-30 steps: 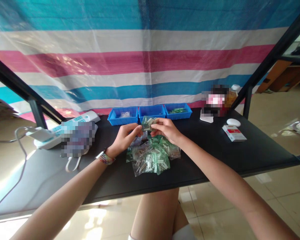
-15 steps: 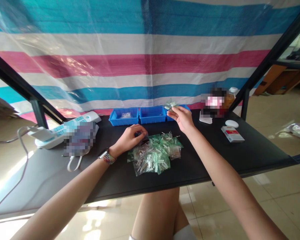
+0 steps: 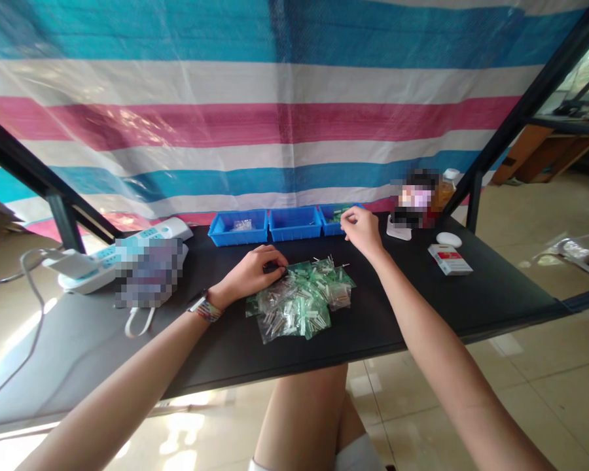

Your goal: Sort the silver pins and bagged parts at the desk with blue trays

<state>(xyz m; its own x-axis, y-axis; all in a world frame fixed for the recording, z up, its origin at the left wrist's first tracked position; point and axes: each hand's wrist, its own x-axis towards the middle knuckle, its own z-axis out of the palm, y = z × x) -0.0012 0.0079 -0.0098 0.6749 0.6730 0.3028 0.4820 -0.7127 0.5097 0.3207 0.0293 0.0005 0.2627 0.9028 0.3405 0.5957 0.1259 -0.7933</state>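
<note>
A heap of small clear and green plastic bags (image 3: pixel 302 304) with thin metal-looking pins lies in the middle of the black table. My left hand (image 3: pixel 255 271) rests at the heap's upper left edge, thumb and fingers curled together around a small dark thing I cannot make out. My right hand (image 3: pixel 363 230) is at the front right of the right blue bin (image 3: pixel 330 229), its fingers loosely bent and apart from the bag. Inside that bin lies a green bag (image 3: pixel 338 214), partly behind the bin wall and my fingers.
The middle blue bin (image 3: pixel 294 232) and the left blue bin (image 3: pixel 238 237), with a clear bag (image 3: pixel 242 225), stand alongside. A power strip (image 3: pixel 127 252) with cables is on the left. A small box (image 3: pixel 450 260), a white oval object (image 3: pixel 448 240) and a bottle (image 3: pixel 449 186) are on the right.
My right hand has lowered and let go of the green bag, which now lies in the right bin. My left hand stays by the heap. The view has shifted slightly.
</note>
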